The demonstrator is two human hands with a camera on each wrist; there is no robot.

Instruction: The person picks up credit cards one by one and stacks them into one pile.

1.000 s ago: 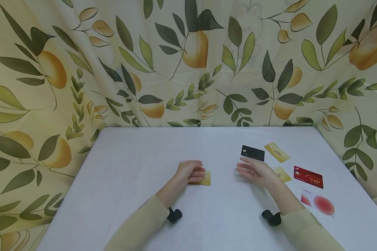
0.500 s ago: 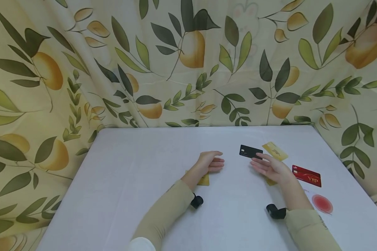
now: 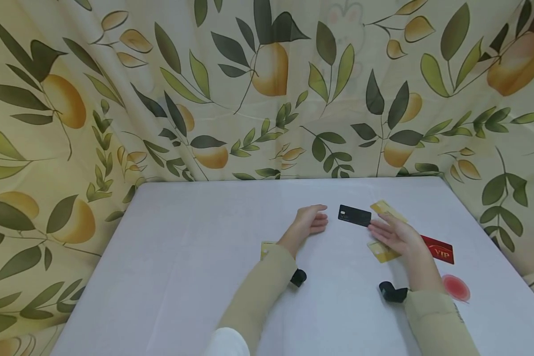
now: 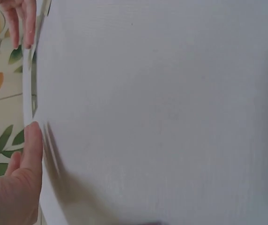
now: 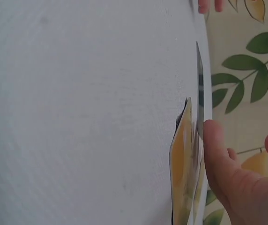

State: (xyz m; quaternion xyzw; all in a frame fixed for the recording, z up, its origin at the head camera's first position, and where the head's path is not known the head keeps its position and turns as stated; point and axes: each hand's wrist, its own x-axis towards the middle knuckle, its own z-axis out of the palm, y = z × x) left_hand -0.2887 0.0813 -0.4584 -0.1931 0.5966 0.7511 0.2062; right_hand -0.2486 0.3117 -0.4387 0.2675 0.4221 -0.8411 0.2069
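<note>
My left hand (image 3: 309, 222) holds nothing, its fingers relaxed, left of a black bank-style card (image 3: 354, 215) that lies on the white table. My right hand (image 3: 398, 235), also holding nothing, hovers with fingertips at the card's right end; whether they touch it I cannot tell. A gold card (image 3: 384, 207) is partly hidden behind the right hand, and a second gold card (image 3: 382, 251) lies just below its fingers. In the right wrist view the right hand (image 5: 237, 178) has loosely extended fingers. The left hand (image 4: 21, 183) shows likewise in the left wrist view.
Another gold card (image 3: 267, 248) is partly covered by the left forearm. To the right lie a red VIP card (image 3: 440, 249) and a pale card with a red disc (image 3: 456, 288), both partly hidden by the right arm. A fruit-patterned curtain (image 3: 231, 99) hangs behind the table (image 3: 182, 257).
My left hand has moved right and farther forward, away from the left gold card, toward the black card. The right hand has shifted right, uncovering the black card.
</note>
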